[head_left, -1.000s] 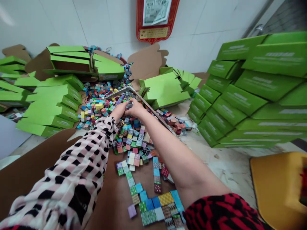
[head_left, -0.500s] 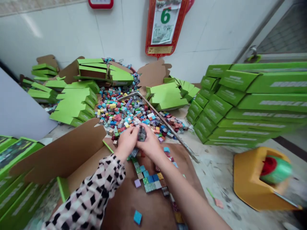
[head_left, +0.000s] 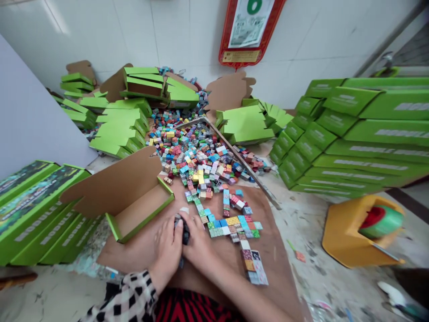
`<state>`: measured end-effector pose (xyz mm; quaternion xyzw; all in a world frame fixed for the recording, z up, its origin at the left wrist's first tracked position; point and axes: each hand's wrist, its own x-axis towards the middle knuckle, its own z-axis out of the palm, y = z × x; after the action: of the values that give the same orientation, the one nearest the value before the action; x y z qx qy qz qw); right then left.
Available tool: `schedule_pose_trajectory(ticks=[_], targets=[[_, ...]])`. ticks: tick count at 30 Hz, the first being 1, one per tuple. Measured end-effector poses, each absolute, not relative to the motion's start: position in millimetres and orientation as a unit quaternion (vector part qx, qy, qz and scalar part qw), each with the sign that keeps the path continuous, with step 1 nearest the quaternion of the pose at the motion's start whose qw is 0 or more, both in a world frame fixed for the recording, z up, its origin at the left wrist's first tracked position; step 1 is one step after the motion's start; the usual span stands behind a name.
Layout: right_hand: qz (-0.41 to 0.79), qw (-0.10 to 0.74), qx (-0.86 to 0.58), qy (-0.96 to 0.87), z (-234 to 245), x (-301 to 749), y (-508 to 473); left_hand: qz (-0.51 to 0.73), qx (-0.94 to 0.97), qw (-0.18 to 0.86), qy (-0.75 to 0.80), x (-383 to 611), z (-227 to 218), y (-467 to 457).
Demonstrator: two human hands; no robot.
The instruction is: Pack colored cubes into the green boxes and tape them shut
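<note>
Cluster of dark cubes (head_left: 183, 231) pinched betw. L hand (head_left: 166, 252) + R hand (head_left: 198, 245), both curled closed on it, low-centre over brown cardboard sheet (head_left: 275, 255). Open green box (head_left: 140, 217) just to left; cube rows (head_left: 231, 223) near on right; loose cube pile (head_left: 197, 152) beyond

Btwn left hand (head_left: 166, 254) & right hand (head_left: 198, 245), dark cubes (head_left: 184, 232) mostly hidden by fingers, maybe several. Wall calendar (head_left: 250, 31) cut off at top edge. Print on green boxes (head_left: 362, 134), frame right, blurred.
</note>
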<state>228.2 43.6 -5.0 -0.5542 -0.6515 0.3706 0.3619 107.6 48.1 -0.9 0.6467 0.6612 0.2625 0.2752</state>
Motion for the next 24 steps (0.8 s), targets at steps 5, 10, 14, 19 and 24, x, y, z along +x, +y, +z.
schedule_pose_trajectory(ticks=[5,10,14,19,24], targets=[[0.37,0.237,-0.606,-0.663,12.8,245.2,37.1,0.142,0.727,0.222,0.634,113.3,11.0,50.6],[0.382,0.209,-0.594,-0.676,16.5,264.0,33.1,0.173,0.709,0.326,0.601,96.3,14.5,59.5],[0.381,0.255,-0.565,-0.686,11.2,274.9,31.2,0.288,0.667,0.323,0.606,69.5,9.1,48.8],[0.364,0.223,-0.572,-0.7,11.1,271.6,36.5,0.259,0.754,0.258,0.546,47.2,0.7,32.3],[0.297,0.136,-0.587,-0.741,17.7,250.1,37.3,0.217,0.787,0.252,0.519,45.3,-2.8,33.2]])
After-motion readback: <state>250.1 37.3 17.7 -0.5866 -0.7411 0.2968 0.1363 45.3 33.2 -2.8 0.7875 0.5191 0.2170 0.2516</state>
